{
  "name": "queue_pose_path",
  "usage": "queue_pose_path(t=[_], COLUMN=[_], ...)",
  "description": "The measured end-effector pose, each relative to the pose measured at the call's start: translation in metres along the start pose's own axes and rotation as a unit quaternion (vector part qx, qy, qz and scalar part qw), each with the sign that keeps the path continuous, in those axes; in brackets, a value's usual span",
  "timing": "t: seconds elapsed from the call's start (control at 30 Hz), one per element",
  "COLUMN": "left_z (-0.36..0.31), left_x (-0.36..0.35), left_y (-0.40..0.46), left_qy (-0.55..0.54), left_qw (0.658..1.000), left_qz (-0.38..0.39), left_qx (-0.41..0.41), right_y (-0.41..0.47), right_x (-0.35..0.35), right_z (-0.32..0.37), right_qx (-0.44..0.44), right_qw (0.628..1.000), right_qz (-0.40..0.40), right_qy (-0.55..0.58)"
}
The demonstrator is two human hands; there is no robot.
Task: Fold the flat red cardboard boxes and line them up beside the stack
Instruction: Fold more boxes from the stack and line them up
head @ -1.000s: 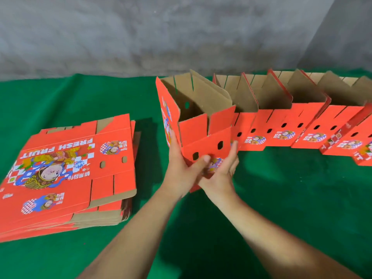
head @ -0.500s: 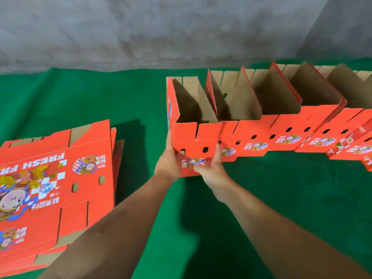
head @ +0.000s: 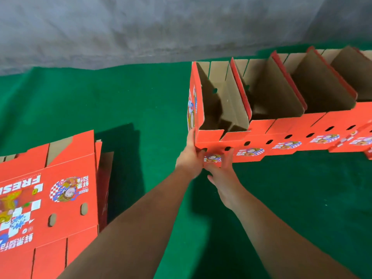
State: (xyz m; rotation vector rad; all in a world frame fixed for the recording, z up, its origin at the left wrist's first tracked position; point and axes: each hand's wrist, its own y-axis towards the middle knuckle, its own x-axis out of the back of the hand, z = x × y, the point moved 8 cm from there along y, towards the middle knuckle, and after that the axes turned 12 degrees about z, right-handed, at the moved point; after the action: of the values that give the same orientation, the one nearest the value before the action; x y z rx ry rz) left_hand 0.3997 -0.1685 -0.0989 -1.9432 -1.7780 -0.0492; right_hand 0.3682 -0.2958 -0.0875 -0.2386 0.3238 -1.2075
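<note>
Folded box [head: 213, 137] now set down in the row, left hand [head: 190, 160] fingers gripping its corner, right hand [head: 223, 172] fingers straight against its front

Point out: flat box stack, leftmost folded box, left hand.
flat box stack [head: 60, 198]: head view, top sheet's printed face.
leftmost folded box [head: 209, 135]: head view, near red wall.
left hand [head: 190, 158]: head view, back of hand.

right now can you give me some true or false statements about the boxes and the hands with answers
1. Both hands touch the near face of the leftmost folded box. True.
2. The flat stack lies right of the folded row. False: it lies to the left, apart from it.
3. The folded boxes are open at the top. True.
4. The surface is covered in blue cloth. False: the cloth is green.
5. The right hand holds a flat box in the air. False: its fingers lie straight against the folded box.
</note>
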Motion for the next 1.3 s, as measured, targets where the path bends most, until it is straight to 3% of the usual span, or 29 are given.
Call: queue_pose_path(t=[0.13,0.27,0.43,0.63,0.7,0.8,0.87,0.9,0.97,1.03,1.17,1.3], left_z=[-0.004,0.003,0.014,0.026,0.024,0.015,0.033,0.051,0.097,0.126,0.139,0.124], left_x=[-0.022,-0.032,-0.018,0.022,0.048,0.094,0.124,0.142,0.161,0.15,0.116,0.077], left_y=[0.017,0.021,-0.033,-0.136,-0.173,-0.234,-0.264,-0.276,-0.295,-0.3,-0.309,-0.317], left_qy=[0.008,-0.071,-0.249,-0.298,-0.216,0.047,0.266,0.338,0.358,0.352,0.431,0.413], left_qw=[0.999,0.991,0.967,0.952,0.97,0.981,0.94,0.915,0.894,0.896,0.875,0.902], left_qz=[0.039,0.107,0.045,-0.075,-0.113,-0.154,-0.201,-0.221,-0.197,-0.126,-0.088,-0.058], left_qx=[-0.03,-0.031,0.017,0.02,-0.017,-0.105,-0.074,0.001,0.182,0.239,0.201,0.113], right_y=[0.007,0.004,-0.016,-0.058,-0.072,-0.091,-0.104,-0.109,-0.122,-0.133,-0.139,-0.138], right_x=[0.006,0.005,-0.035,-0.106,-0.131,-0.172,-0.194,-0.203,-0.223,-0.24,-0.244,-0.209], right_z=[-0.005,-0.005,0.004,-0.012,-0.017,-0.022,-0.028,-0.033,-0.048,-0.062,-0.081,-0.087], right_qx=[-0.027,-0.031,0.0,-0.023,-0.038,-0.055,-0.083,-0.102,-0.145,-0.172,-0.183,-0.19], right_qw=[0.999,0.999,0.999,0.998,0.994,0.989,0.987,0.984,0.972,0.961,0.964,0.97], right_qz=[-0.004,-0.012,0.015,0.039,0.069,0.119,0.136,0.147,0.181,0.21,0.184,0.146], right_qy=[0.02,0.037,0.037,0.048,0.073,0.074,0.03,0.001,-0.046,-0.06,-0.058,-0.032])
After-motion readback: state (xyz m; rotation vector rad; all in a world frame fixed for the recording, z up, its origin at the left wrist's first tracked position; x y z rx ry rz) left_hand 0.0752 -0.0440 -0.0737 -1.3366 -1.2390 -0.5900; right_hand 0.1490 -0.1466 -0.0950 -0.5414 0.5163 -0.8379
